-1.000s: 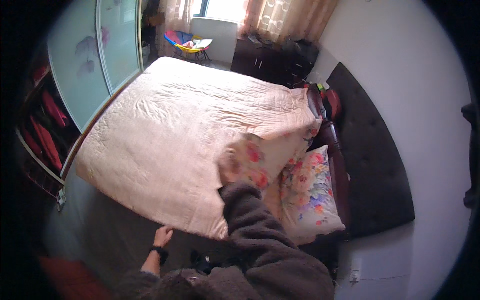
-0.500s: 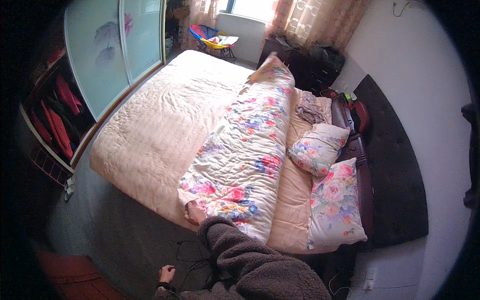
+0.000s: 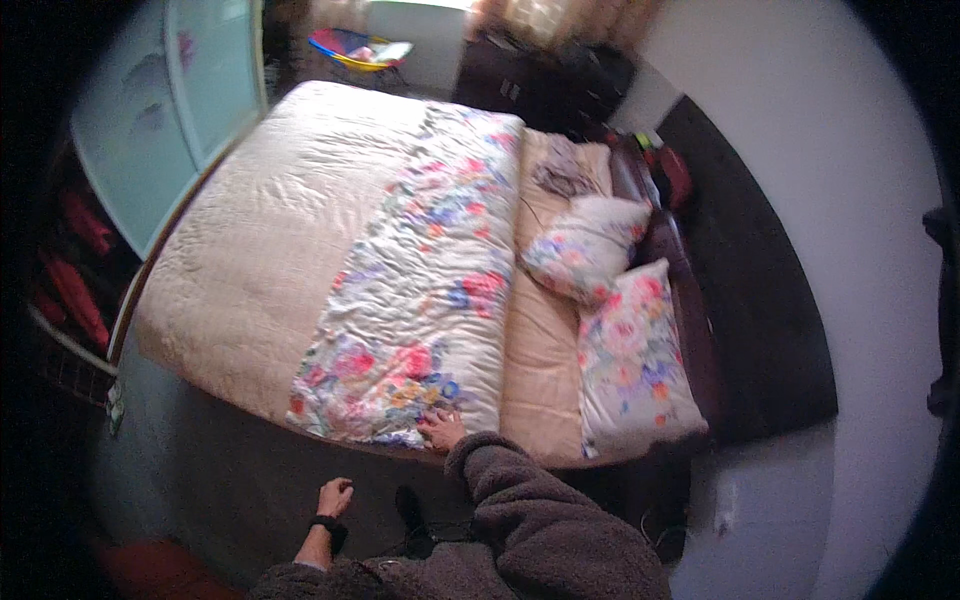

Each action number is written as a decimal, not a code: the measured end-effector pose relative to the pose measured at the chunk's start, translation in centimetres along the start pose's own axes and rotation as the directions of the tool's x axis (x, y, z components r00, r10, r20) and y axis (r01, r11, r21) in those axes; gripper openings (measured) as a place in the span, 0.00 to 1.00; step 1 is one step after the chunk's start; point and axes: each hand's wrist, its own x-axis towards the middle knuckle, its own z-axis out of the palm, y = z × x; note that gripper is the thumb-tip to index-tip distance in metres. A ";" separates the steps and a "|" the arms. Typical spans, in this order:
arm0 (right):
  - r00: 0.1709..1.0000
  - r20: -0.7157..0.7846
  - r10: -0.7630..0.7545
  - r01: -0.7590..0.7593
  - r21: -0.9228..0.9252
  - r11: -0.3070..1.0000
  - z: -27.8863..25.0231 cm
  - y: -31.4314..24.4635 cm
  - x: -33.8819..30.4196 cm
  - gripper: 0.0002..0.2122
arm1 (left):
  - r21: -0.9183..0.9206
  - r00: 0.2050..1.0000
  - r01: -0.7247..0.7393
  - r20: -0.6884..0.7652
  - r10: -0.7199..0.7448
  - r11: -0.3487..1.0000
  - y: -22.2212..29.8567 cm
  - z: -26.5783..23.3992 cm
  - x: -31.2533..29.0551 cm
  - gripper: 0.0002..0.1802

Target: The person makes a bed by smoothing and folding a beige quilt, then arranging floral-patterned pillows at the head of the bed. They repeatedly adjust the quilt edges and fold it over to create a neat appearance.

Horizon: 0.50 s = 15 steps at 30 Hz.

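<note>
A floral quilt (image 3: pixel 425 260) lies across the bed as a wide folded-back band, its pale pink side (image 3: pixel 250 250) covering the foot half. My right hand (image 3: pixel 441 430) rests on the near edge of the floral band, fingers spread and holding nothing. Over the floor beside the bed hangs my left hand (image 3: pixel 336 497), its fingers curled in with nothing seen in them, a black band (image 3: pixel 328 527) round the wrist. Two floral pillows, one nearer (image 3: pixel 640 360) and one farther (image 3: pixel 588 245), lie at the head end on the pinkish sheet (image 3: pixel 540 370).
A crumpled mauve cloth (image 3: pixel 563 168) lies beyond the pillows. The dark headboard (image 3: pixel 750 290) stands along the right wall. At the left is a sliding-door wardrobe (image 3: pixel 135 130) with an open section. A colourful round chair (image 3: pixel 360 52) and a dark cabinet (image 3: pixel 500 85) stand at the far end.
The quilt's far corner, raised before, now lies flat. My right hand has gone from a closed grip at the quilt's near edge to spread fingers on it. The view has shifted.
</note>
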 end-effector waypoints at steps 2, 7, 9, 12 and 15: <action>0.916 0.398 -0.047 -0.014 0.151 0.988 1.7 1.5 -2.8 0.19 | 0.022 0.997 -0.014 0.082 0.012 1.000 2.1 0.6 1.3 0.16; 0.978 0.188 0.090 -0.169 0.460 0.872 4.3 4.9 -11.4 0.15 | 0.252 0.965 -0.184 0.229 0.126 0.950 6.3 4.3 3.8 0.18; 0.800 -0.035 0.600 -0.401 0.713 0.576 4.0 8.8 -15.4 0.13 | 0.283 0.966 -0.187 0.227 0.124 0.941 8.2 6.7 4.6 0.17; 0.048 -0.209 0.977 -0.449 0.869 0.208 2.4 17.5 -23.5 0.14 | 0.290 0.957 -0.268 0.190 0.219 0.919 11.9 10.2 6.5 0.25; -0.544 -0.162 0.823 -0.111 0.986 0.121 0.6 26.8 -33.0 0.20 | 0.292 0.884 -0.456 0.036 0.467 0.840 16.0 14.2 8.5 0.37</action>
